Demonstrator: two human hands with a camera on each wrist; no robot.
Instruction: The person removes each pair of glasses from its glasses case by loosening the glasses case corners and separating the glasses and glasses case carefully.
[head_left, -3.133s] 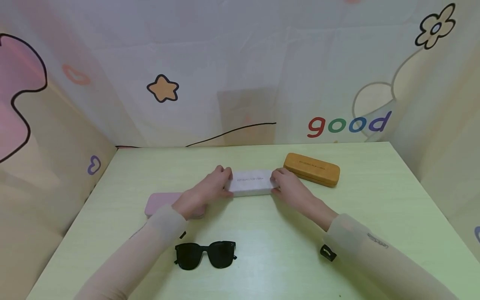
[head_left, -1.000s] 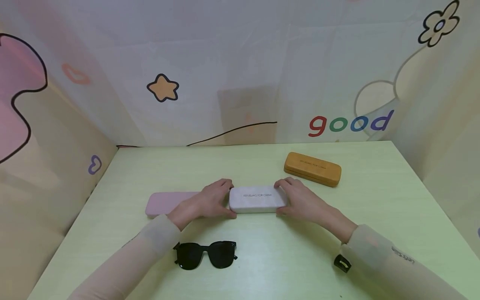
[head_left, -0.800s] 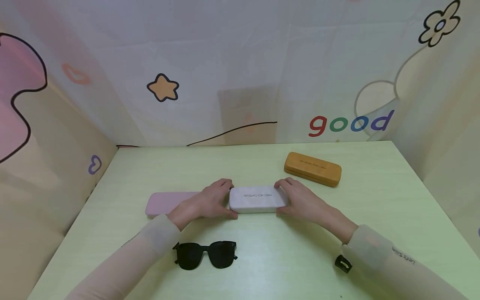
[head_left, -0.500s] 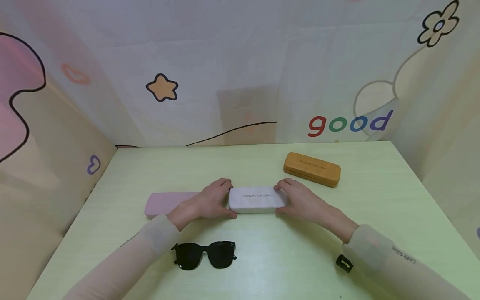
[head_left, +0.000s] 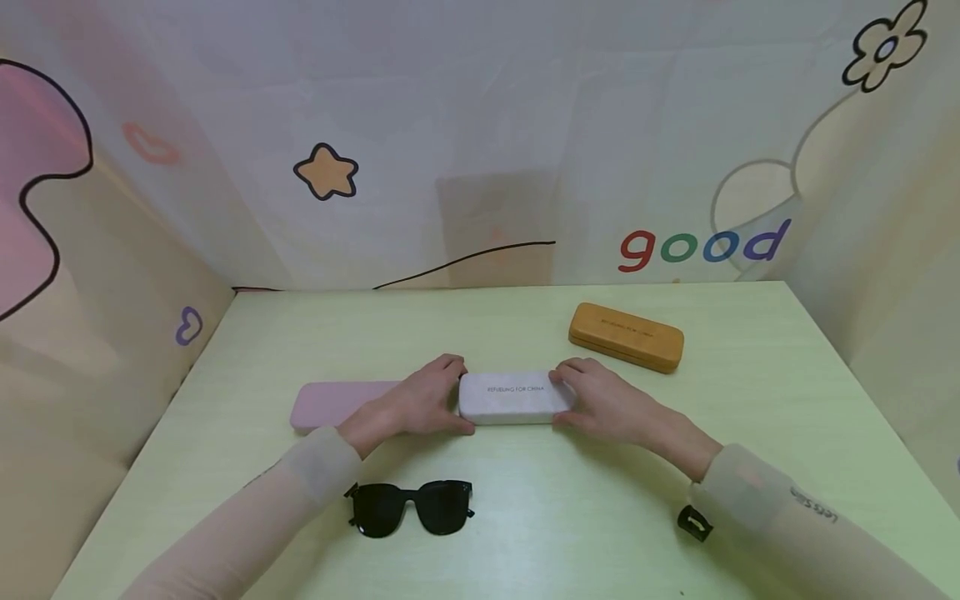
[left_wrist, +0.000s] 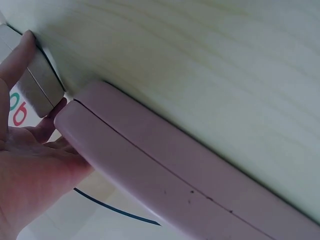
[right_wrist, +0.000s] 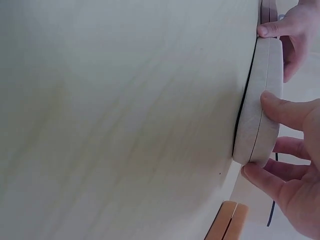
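Note:
A white glasses case [head_left: 515, 400], closed and lettered on its lid, lies lengthwise at mid-table between both hands. My left hand [head_left: 420, 402] holds its left end, thumb on the near side and fingers at the far corner. At the other end my right hand [head_left: 611, 406] grips it; the right wrist view shows the thumb on the near side of the case [right_wrist: 257, 97] and fingertips around its end. Behind the left hand lies a closed pink glasses case [head_left: 337, 404], its right part hidden by that hand. Black sunglasses [head_left: 378, 510] rest on the table in front.
An orange-brown glasses case [head_left: 626, 339] sits at an angle at the back right of the pale table [head_left: 570, 533]. A printed curtain [head_left: 495, 108] encloses the back and sides. A black band-like piece [head_left: 695, 523] hangs by the right sleeve.
Over about two seconds, the white glasses case came nearer, held by both hands, and its lettering turned clearer. During the last second hands and case stay almost still.

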